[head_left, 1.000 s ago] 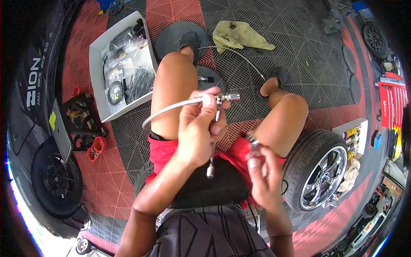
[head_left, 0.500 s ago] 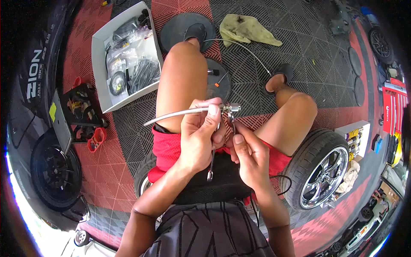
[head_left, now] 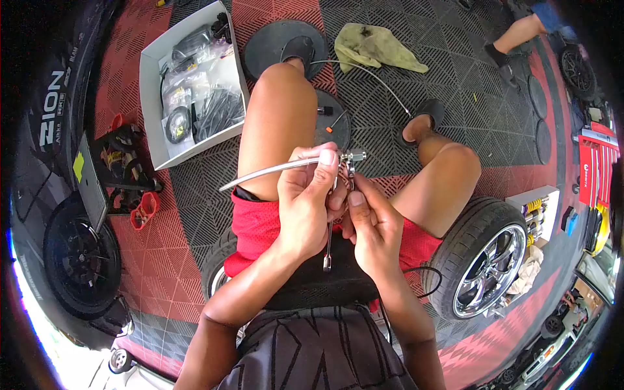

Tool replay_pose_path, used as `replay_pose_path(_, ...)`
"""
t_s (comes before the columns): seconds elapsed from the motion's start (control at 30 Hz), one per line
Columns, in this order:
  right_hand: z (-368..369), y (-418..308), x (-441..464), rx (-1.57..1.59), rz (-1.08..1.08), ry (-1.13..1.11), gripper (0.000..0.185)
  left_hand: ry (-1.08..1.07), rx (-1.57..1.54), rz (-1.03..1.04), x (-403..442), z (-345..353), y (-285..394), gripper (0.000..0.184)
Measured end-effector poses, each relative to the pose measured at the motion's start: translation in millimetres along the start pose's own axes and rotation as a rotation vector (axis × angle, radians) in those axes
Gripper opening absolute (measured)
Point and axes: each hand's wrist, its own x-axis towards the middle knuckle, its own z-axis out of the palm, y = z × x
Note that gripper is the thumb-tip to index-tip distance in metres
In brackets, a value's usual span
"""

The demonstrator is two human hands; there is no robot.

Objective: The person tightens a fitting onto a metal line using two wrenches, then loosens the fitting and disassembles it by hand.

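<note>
While the box (head_left: 150, 84) sits on the floor at left, the hose (head_left: 270, 170) runs from over the thigh into the left hand (head_left: 305, 201), closed with thumb pressed on it; thin tool (head_left: 327, 250) hangs below those fingers. Fitting (head_left: 354, 156) sticks out right of that thumb, above the lap. Right hand (head_left: 372, 224) pinches a wrench (head_left: 351, 171), head at the fitting, can't tell if seated. Wheel (head_left: 478, 260) stands further right
</note>
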Motion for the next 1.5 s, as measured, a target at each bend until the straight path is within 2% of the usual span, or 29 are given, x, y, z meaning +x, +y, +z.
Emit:
replay_pose_path(0.1,5,-7,2,0.17,0.014,0.038,0.034,-0.051,0.005,0.028,-2,-2,-3,0.013)
replay_pose_path(0.13,5,-12,1,0.171,0.015,0.036,0.034,-0.048,0.005,0.029,-2,-3,-4,0.013)
replay_pose_path(0.2,3,-20,-1,0.208,0.151,0.021,0.034,-0.06,0.117,0.1,-3,-4,-7,0.013)
replay_pose_path(0.33,0,-18,-1,0.192,0.147,0.02,0.034,-0.075,0.049,0.11,-1,-8,-16,0.013)
replay_pose_path(0.4,-7,-30,-1,0.261,0.283,-0.072,0.033,-0.073,0.1,0.219,0,-7,-20,0.011)
replay_pose_path(0.57,-16,-47,-3,0.378,0.468,-0.089,0.039,-0.091,0.143,0.258,3,-14,-27,0.01)
replay_pose_path(0.63,-18,-54,-1,0.549,0.573,-0.113,0.043,-0.115,0.119,0.265,4,-15,-29,0.01)
replay_pose_path(0.7,-23,-60,-1,0.61,0.597,-0.119,0.04,-0.048,0.167,0.331,6,-13,-32,0.011)
replay_pose_path(0.73,-27,-62,0,0.751,0.683,-0.138,0.037,-0.047,0.167,0.33,5,-12,-31,0.011)
replay_pose_path(0.8,-32,-61,2,0.992,0.821,-0.171,0.028,-0.008,0.189,0.257,1,-7,-26,0.013)
replay_pose_path(0.83,-31,-63,0,0.992,0.824,-0.169,0.028,-0.006,0.189,0.254,-2,-5,-24,0.013)
replay_pose_path(0.9,-28,-67,-4,0.945,0.776,-0.184,0.032,-0.039,0.076,0.113,-5,-6,-17,0.014)
replay_pose_path(1.03,-36,-59,-19,0.519,0.611,-0.267,0.047,-0.106,0.147,0.088,-12,-10,-11,0.011)
replay_pose_path(1.1,-37,-57,-21,0.35,0.526,-0.179,0.049,-0.072,0.074,0.054,-16,-3,-10,0.01)
replay_pose_path(1.17,-34,-59,-22,0.356,0.538,-0.127,0.048,-0.093,0.057,0.121,-12,-5,-17,0.011)
replay_pose_path(1.23,-34,-55,-24,0.307,0.551,-0.187,0.044,-0.042,0.015,0.028,-11,-2,-9,0.011)
replay_pose_path(1.27,-35,-49,-25,0.36,0.545,-0.144,0.033,-0.021,0.026,0.049,-12,2,-5,0.011)
replay_pose_path(1.3,-37,-40,-23,0.36,0.542,-0.14,0.033,-0.139,-0.013,0.087,-10,-5,-5,0.011)
replay_pose_path(1.37,-42,-24,-12,-0.128,0.002,-0.055,0.021,-0.129,-0.003,0.079,-12,-6,-2,0.011)
replay_pose_path(1.4,-41,-24,-4,-0.209,-0.103,0.034,0.019,-0.131,0.0,0.076,-15,-6,-2,0.011)
replay_pose_path(1.43,-47,-30,7,-0.506,-0.231,0.029,0.026,-0.13,0.065,0.063,-17,-5,-2,0.014)
replay_pose_path(1.5,-43,-40,36,-0.585,-0.769,0.008,0.03,-0.127,0.133,0.044,-23,-6,-3,0.017)
